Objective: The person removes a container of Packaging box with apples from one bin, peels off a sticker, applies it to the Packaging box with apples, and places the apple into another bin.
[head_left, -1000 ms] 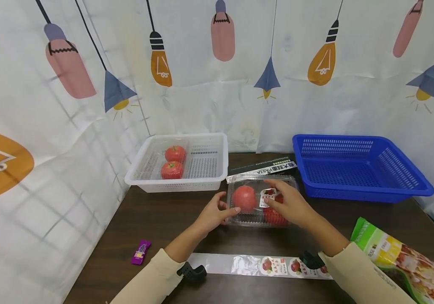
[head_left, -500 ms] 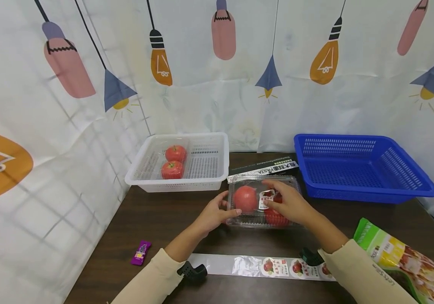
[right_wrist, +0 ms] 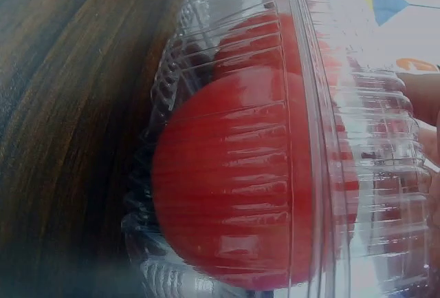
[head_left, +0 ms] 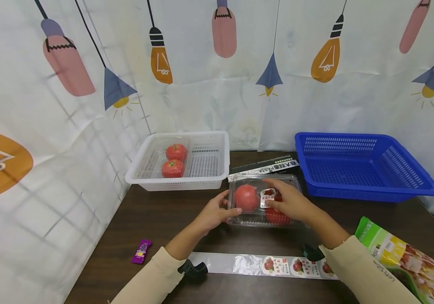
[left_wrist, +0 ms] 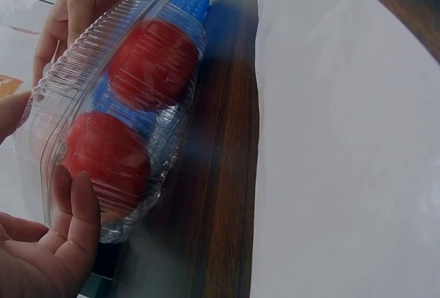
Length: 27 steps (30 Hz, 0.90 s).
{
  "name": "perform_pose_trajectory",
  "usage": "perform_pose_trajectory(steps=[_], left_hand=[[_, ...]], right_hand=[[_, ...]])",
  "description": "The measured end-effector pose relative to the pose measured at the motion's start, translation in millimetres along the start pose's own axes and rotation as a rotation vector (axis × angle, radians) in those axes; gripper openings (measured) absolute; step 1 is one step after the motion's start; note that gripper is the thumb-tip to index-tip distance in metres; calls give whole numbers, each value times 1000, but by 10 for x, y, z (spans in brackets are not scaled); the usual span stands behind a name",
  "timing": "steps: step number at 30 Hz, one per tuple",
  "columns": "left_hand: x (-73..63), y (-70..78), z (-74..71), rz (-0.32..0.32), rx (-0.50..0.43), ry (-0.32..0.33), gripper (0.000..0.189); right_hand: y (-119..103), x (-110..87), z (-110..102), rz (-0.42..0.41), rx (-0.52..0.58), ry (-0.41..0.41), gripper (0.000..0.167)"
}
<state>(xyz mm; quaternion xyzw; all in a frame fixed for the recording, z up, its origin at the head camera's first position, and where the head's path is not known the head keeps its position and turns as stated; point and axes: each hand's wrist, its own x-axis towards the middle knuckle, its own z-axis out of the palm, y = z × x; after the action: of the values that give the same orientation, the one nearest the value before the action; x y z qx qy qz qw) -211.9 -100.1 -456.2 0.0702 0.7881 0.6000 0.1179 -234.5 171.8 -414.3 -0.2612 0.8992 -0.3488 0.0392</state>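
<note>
A clear plastic clamshell box (head_left: 254,218) with two red tomatoes (head_left: 246,198) inside lies mid-table in the head view. A white label with a fruit picture (head_left: 266,199) sits on its lid. My left hand (head_left: 213,214) holds the box's left edge, thumb over the rim and fingers at the side; the left wrist view shows those fingertips (left_wrist: 84,198) against the ribbed wall. Over the lid, my right hand (head_left: 291,202) touches the label with its thumb, its forefinger reaching further across the top. The right wrist view shows a tomato (right_wrist: 234,181) close behind the plastic.
A white basket (head_left: 179,184) holding two packed tomatoes stands back left, a blue basket (head_left: 353,192) back right. Behind the box lies a black pasta packet (head_left: 270,166). A label strip (head_left: 236,264), a purple sachet (head_left: 141,251) and a green food bag (head_left: 407,257) lie nearer.
The hands and the box keep nearly the same place, with the right thumb staying at the label. The whole head view has shifted slightly.
</note>
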Motion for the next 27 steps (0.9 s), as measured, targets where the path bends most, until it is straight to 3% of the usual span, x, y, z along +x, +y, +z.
perform_pose_trajectory(steps=[18,27], left_hand=[[-14,25,-6,-8,7,-2,86],[-3,23,-3,-6,7,0,85]], right_hand=[[8,30,13,-11,-93,-24,69],[18,134,27,4,-133,-49,64]])
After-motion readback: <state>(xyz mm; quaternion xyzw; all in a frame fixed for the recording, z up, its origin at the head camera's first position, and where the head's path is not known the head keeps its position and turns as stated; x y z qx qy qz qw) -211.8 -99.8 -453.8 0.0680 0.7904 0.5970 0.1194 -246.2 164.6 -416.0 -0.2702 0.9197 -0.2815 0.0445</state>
